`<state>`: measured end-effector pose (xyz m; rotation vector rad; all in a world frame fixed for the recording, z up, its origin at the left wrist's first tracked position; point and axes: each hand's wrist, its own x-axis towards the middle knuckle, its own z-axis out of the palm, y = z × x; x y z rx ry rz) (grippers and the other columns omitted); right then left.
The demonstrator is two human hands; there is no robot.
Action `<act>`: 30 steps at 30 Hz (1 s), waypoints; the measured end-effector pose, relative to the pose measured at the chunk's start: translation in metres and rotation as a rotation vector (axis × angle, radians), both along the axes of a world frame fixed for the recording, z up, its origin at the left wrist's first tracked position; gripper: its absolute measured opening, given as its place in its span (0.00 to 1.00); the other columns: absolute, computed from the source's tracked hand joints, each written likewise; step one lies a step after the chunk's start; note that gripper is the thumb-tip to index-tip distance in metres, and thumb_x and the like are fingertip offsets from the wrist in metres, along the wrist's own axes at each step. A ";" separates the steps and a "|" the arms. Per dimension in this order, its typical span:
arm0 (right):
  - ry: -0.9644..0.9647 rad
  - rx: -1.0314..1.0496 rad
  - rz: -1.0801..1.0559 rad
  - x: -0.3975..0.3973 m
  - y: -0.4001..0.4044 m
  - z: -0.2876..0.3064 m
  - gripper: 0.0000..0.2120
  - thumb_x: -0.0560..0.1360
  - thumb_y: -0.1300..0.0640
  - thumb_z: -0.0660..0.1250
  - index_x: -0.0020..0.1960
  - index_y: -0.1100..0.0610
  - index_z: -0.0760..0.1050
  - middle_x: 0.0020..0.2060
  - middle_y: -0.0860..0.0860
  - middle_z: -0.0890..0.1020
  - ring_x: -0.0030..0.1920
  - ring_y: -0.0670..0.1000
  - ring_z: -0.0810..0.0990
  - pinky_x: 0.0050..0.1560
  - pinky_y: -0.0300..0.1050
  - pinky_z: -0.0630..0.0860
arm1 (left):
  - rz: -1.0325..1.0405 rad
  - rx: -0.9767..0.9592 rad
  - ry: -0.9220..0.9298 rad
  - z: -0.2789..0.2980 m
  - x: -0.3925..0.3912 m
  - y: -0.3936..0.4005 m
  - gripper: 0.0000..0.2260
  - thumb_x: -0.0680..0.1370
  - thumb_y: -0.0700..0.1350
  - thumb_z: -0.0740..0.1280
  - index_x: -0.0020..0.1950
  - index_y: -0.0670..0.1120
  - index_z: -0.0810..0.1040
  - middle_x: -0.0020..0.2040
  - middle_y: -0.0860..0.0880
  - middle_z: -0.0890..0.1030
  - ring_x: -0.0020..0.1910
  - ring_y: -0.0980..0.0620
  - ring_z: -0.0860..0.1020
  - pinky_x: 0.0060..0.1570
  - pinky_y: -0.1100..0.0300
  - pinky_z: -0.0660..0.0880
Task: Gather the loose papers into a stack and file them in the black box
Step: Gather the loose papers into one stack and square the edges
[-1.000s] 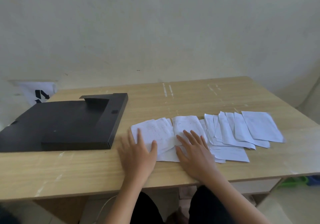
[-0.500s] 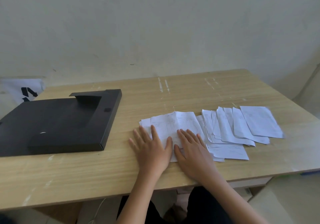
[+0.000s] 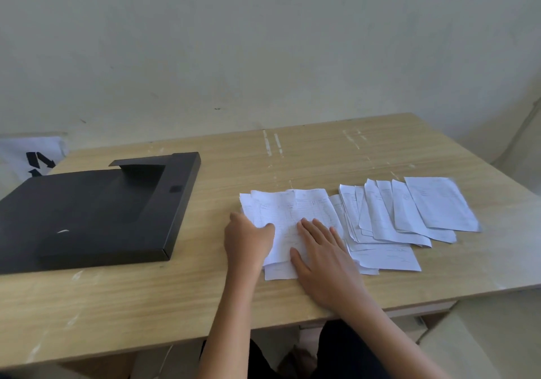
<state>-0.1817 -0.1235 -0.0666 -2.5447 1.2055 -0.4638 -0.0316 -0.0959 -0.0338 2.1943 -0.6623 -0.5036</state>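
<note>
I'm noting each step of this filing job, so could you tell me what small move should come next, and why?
Probably slide the small pile under both hands rightward over the fanned sheets. The left hand grips the pile's left edge, the right hand lies flat on it, and the sheets are spread out. The black box can wait.

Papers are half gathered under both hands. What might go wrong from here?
1. The fanned sheets on the right lie apart from both hands and may be left behind.
2. The left hand curls on the pile's edge; dragging may crease it.
3. The lowest sheet lies near the table's front edge and might slip off.
</note>
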 end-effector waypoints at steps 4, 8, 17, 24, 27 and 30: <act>0.005 -0.004 0.006 0.000 0.000 0.000 0.29 0.82 0.45 0.49 0.79 0.56 0.52 0.79 0.48 0.56 0.79 0.48 0.49 0.79 0.48 0.42 | -0.093 0.101 -0.101 0.004 0.002 0.002 0.17 0.72 0.46 0.72 0.34 0.45 0.65 0.29 0.50 0.70 0.30 0.47 0.69 0.27 0.59 0.63; 0.006 0.006 0.005 0.000 -0.001 0.000 0.29 0.82 0.45 0.48 0.79 0.56 0.51 0.79 0.49 0.55 0.79 0.48 0.47 0.79 0.48 0.42 | -0.119 0.111 -0.142 0.006 -0.005 0.004 0.13 0.73 0.52 0.69 0.44 0.43 0.73 0.43 0.47 0.80 0.44 0.41 0.80 0.41 0.53 0.79; -0.219 0.075 0.003 -0.003 -0.002 0.001 0.26 0.82 0.44 0.50 0.77 0.51 0.59 0.77 0.44 0.60 0.79 0.44 0.50 0.77 0.43 0.46 | -0.068 -0.243 -0.022 0.015 -0.012 0.024 0.24 0.77 0.44 0.72 0.70 0.45 0.66 0.61 0.48 0.81 0.53 0.46 0.81 0.51 0.51 0.78; -0.434 0.240 -0.057 -0.009 -0.003 0.008 0.20 0.83 0.50 0.52 0.73 0.50 0.67 0.73 0.41 0.66 0.73 0.36 0.57 0.70 0.34 0.54 | 0.008 -0.458 0.141 0.046 0.025 0.044 0.27 0.76 0.46 0.76 0.71 0.48 0.70 0.59 0.53 0.82 0.57 0.51 0.82 0.50 0.50 0.81; -0.561 0.288 -0.083 -0.009 -0.005 0.011 0.18 0.83 0.54 0.53 0.72 0.50 0.68 0.72 0.42 0.69 0.71 0.35 0.59 0.72 0.37 0.58 | -0.021 -0.507 0.222 0.053 0.024 0.041 0.19 0.76 0.45 0.76 0.65 0.48 0.76 0.56 0.53 0.85 0.54 0.52 0.84 0.45 0.55 0.80; -0.737 0.288 -0.177 -0.018 -0.015 0.029 0.17 0.83 0.60 0.54 0.70 0.52 0.71 0.69 0.45 0.73 0.70 0.41 0.67 0.71 0.38 0.63 | -0.097 -0.522 0.340 0.054 0.013 0.029 0.13 0.78 0.43 0.75 0.61 0.46 0.80 0.53 0.51 0.87 0.53 0.52 0.86 0.45 0.57 0.80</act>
